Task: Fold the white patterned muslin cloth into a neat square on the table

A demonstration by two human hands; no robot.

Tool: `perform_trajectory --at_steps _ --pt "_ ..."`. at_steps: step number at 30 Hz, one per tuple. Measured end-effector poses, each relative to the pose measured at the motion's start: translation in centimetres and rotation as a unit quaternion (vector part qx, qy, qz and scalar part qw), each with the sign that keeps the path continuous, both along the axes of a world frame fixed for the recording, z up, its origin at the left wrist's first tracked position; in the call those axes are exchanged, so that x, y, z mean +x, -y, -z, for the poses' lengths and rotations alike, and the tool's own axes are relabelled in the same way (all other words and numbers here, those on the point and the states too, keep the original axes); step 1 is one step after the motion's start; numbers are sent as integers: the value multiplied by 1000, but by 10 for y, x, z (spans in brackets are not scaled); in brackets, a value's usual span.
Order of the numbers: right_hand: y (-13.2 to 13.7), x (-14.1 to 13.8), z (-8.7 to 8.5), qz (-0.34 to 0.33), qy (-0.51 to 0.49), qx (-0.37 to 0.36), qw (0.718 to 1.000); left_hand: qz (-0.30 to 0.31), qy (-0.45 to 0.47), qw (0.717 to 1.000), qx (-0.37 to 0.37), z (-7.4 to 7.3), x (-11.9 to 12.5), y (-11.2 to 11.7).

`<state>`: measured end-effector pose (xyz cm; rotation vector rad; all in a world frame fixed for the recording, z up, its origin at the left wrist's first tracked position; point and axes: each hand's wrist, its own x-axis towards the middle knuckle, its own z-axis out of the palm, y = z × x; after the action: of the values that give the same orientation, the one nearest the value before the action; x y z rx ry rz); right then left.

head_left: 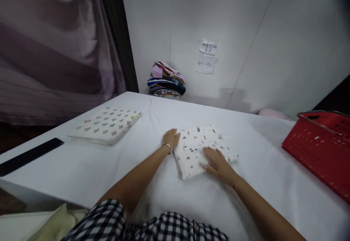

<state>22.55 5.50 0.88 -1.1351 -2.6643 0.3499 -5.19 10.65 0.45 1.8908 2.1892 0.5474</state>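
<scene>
A small white patterned cloth (pixel 195 148) lies folded into a rectangle at the middle of a white-covered bench (pixel 109 171); it looks nearly finished, with only flattening left. The right hand (pixel 217 162) presses flat on its near side with fingers spread, while the left hand (pixel 171 138) sits at its left edge, fingers curled, and whether they pinch it cannot be told. Left of the cloth rests another folded cloth (pixel 105 124), right of it a red basket (pixel 319 146), with bare bench between.
</scene>
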Motion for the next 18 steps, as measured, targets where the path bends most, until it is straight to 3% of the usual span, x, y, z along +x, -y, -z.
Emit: perform_trajectory --at_steps 3,7,9,13,15,18 --pt "12 11 17 -75 8 73 994 -10 13 1000 -20 2 -11 0" --pt "-10 39 27 -89 22 120 989 -6 34 999 -33 3 -7 8" --pt "-27 57 24 -52 41 118 991 0 46 998 -47 4 0 17" --pt "-44 77 16 90 55 112 988 20 126 991 -50 7 10 36" --pt "-37 73 13 111 19 100 989 21 188 981 -34 8 9 42" --pt "-8 53 8 91 -72 78 990 21 238 971 -20 11 3 44"
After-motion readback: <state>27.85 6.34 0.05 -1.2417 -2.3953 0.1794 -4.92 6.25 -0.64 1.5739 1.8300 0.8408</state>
